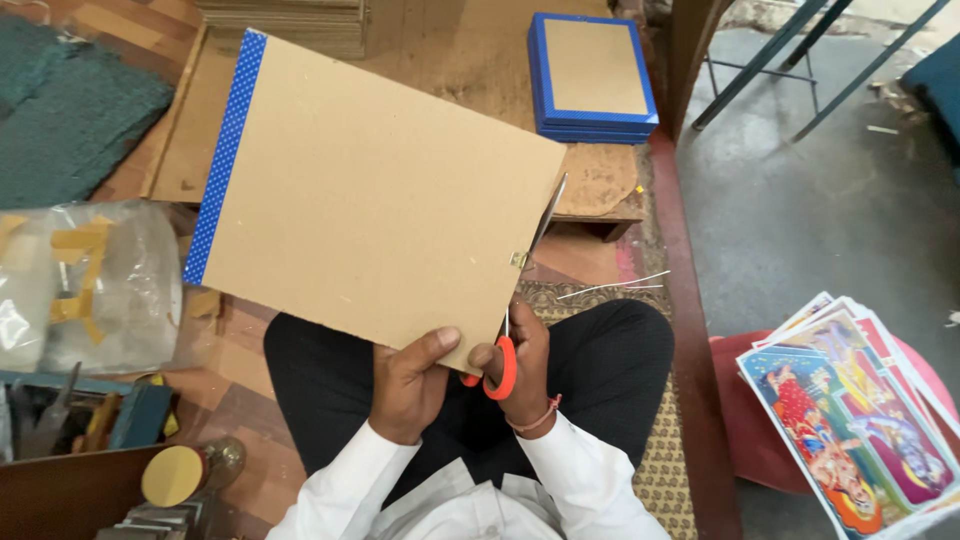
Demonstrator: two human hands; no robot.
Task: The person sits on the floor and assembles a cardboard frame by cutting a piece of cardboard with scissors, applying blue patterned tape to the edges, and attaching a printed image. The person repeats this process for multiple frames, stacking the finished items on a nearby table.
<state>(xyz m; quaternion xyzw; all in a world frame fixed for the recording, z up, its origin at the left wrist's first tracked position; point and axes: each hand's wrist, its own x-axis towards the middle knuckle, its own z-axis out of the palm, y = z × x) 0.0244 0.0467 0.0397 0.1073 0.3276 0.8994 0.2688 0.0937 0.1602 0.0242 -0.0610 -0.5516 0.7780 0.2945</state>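
Note:
My left hand (408,385) grips the near edge of a large brown cardboard sheet (370,190) that has a blue dotted strip along its far left side. The sheet is held tilted above my lap. My right hand (522,368) holds orange-handled scissors (520,290), fingers through the loops. The blades point away from me along the sheet's right edge, and the sheet hides part of them.
A stack of blue-bordered boards (592,75) lies at the back right. Colourful printed pictures (860,420) rest on a red stool at right. A clear plastic bag (85,285) and tools (60,415) sit at left. A low wooden board (470,60) lies under the sheet.

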